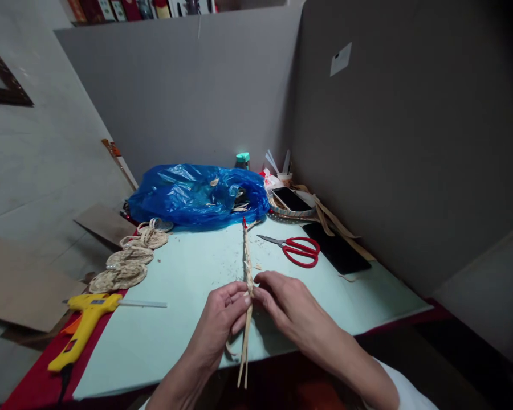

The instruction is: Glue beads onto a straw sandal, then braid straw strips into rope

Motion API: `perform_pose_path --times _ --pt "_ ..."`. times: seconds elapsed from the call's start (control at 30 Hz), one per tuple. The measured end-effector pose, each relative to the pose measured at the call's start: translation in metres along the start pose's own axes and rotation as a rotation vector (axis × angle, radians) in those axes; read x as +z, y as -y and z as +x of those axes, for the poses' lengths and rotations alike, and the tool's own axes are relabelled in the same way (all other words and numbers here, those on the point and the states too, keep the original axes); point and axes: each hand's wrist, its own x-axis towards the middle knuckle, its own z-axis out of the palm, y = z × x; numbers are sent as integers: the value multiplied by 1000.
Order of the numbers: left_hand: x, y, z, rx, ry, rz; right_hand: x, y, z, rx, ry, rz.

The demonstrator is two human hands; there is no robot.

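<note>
A pale straw braid (247,250) runs away from me over the light green table top (188,341), its far end marked by something red. Loose strands trail from its near end toward the table's front edge. My left hand (223,310) pinches the braid from the left, thumb and fingers closed at the point where the plaiting meets the loose strands. From the right, my right hand (284,302) grips the same spot between thumb and bent fingers. Red-handled scissors (301,250) lie beyond my right hand, blades pointing left.
A yellow glue gun (85,324) with a clear stick lies at left, near coiled straw pieces (123,267). Behind the braid sits a blue plastic bag (179,193). At right are a black tablet-like slab (342,250) and a phone (290,200) on a round tray. Grey panels stand behind.
</note>
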Motion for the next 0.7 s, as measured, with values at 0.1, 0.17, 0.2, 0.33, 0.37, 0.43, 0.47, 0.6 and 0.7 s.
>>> perform_pose_path --times 0.1,0.17,0.2,0.33,0.37,0.43,0.47,0.6,0.7 --pt "-5 5 0 7 7 -5 12 -10 10 32 105 172" --pt "-6 8 -1 25 13 47 20 -14 14 32 94 219" --pt "-7 8 -3 25 23 88 23 -15 15 25 94 242" --pt "-6 1 -14 -10 -19 309 25 -16 16 -3 84 336" --pt "-6 -4 -18 -2 -52 383 24 -16 15 -5 72 358" --pt "-3 -12 -25 41 -110 535 24 -15 14 6 43 409" --pt "-1 -14 -28 75 -130 600 24 -14 13 18 41 450" --pt "15 -1 -36 301 -231 821 22 -12 13 85 96 674" --pt "27 29 -36 440 -262 1053 19 -13 14 128 169 844"
